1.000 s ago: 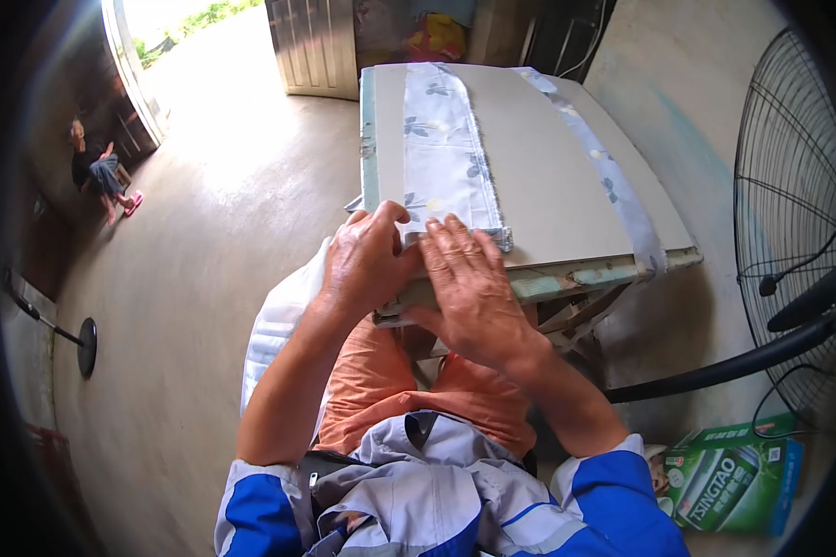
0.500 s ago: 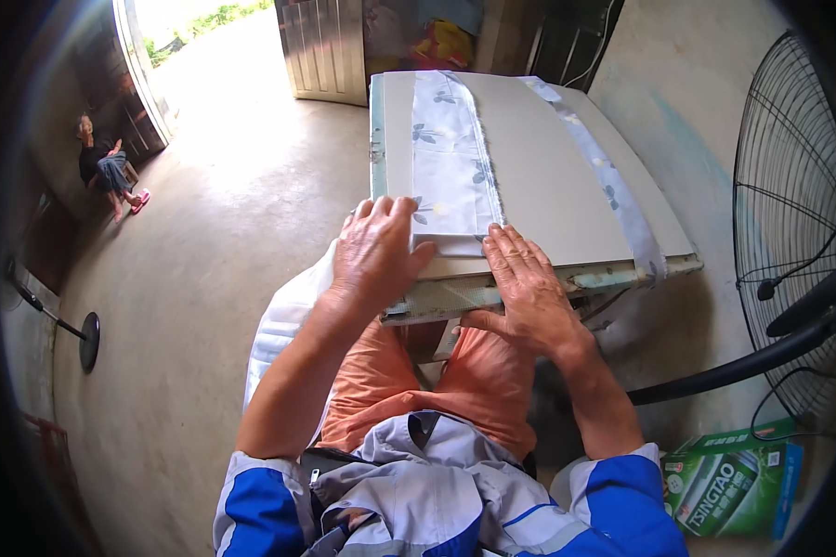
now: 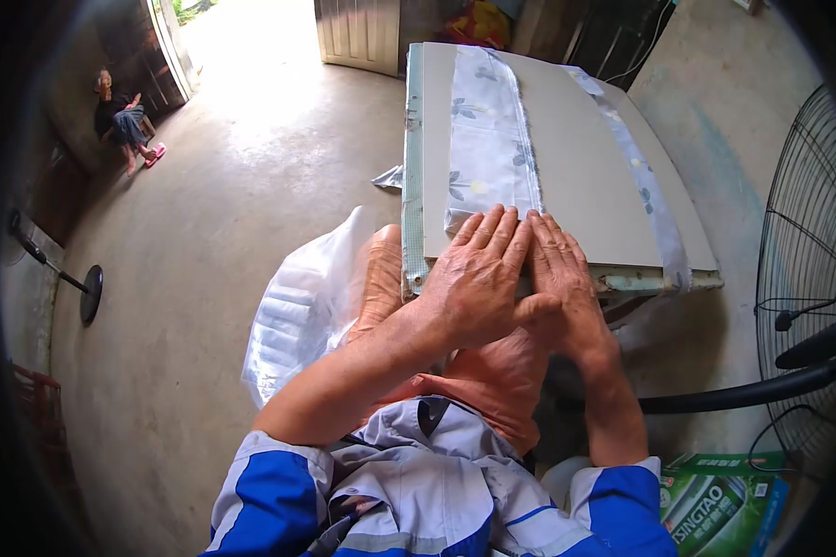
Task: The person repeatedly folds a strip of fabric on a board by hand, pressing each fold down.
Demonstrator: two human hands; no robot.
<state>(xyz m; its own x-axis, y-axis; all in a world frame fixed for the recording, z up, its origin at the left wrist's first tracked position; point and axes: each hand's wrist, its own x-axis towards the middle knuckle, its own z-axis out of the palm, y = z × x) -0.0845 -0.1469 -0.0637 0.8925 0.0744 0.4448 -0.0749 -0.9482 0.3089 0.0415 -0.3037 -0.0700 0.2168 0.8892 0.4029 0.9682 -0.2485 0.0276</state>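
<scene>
A white fabric strip with grey leaf prints (image 3: 489, 121) lies lengthwise on a pale board-topped table (image 3: 581, 148). Its near end is folded over close to the table's front edge. My left hand (image 3: 478, 269) rests flat on that folded end, fingers stretched out. Beside it, my right hand (image 3: 564, 278) lies with fingers extended at the strip's frayed right edge, and the left thumb crosses over it. Both hands hide part of the fold. A second, narrower printed strip (image 3: 636, 167) runs down the right side and hangs over the front edge.
A clear plastic bag with white folded material (image 3: 288, 302) is left of my legs. A large black fan (image 3: 808, 269) stands at right, above a green Tsingtao box (image 3: 720, 506). A seated person (image 3: 124, 121) is at far left, near the bright doorway (image 3: 251, 37).
My left hand has moved right, from the strip's left edge onto its folded end beside my right hand. The view has shifted, and the plastic bag shows more fully.
</scene>
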